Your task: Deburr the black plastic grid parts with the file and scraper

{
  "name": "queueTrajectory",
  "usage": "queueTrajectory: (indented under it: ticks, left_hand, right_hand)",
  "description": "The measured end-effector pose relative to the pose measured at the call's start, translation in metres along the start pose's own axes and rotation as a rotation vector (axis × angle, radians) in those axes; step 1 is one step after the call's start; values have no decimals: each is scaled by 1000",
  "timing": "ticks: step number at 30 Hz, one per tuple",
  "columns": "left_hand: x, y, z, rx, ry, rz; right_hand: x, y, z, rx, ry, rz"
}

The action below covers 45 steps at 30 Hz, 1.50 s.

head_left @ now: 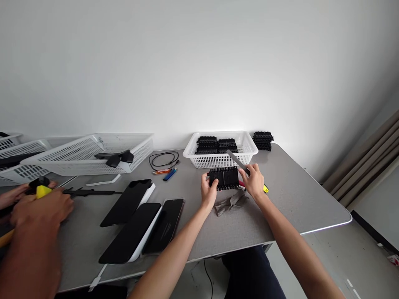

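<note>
A black ribbed plastic part (224,177) is held upright on the grey table (299,199) in front of a white basket (246,151). My left hand (208,192) grips its left end. My right hand (254,181) is at its right end and holds a flat grey metal file (237,161) with a red and yellow handle, the blade slanting up over the part toward the basket. A grey cloth (230,202) lies just below the part.
The basket holds stacks of black parts (216,145); another stack (263,140) stands to its right. Dark phones (141,224), a cable (163,159), lighters (170,173) and tilted white baskets (90,155) lie left. Another person's hands (37,205) work at far left with a yellow tool.
</note>
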<state>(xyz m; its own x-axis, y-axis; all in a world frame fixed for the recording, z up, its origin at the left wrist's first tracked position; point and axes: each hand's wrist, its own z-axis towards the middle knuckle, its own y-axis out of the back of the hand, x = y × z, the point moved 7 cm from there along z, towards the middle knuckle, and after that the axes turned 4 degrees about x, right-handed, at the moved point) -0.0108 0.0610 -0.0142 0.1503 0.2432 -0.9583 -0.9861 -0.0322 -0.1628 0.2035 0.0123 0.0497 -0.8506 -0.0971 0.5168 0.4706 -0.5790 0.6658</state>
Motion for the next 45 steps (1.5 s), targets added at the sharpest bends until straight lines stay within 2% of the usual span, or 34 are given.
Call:
queueTrajectory:
  ticks: [4,9,14,17,20,24,28,33,39,45]
  left_hand:
    - [-10,-1,-4,-18,-15,90]
    - [-22,10,-6,-171,-43,318]
    - [-22,11,-4,-171,-105,324]
    - [-16,15,-2,-206,-135,351]
    - [-2,24,2,-278,-108,321]
    - [17,34,8,-349,-27,212]
    - [34,28,11,-283,126,15]
    - [33,8,9,-151,209,-252]
    - [14,-6,2,-62,147,-318]
    - [-20,-9,-2,17,-114,19]
  right_hand:
    - [10,-8,-2,80,128,95]
    - [16,-15,-4,165,225,163]
    - [14,-16,-3,151,197,199]
    - [11,-14,-3,126,159,208]
    - [7,-11,-2,100,124,229]
    - [7,-12,0,159,134,270]
    - [11,-18,0,258,174,288]
    - [8,-14,2,229,140,333]
    - [9,-8,3,184,129,407]
    - [4,-5,5,106,66,407]
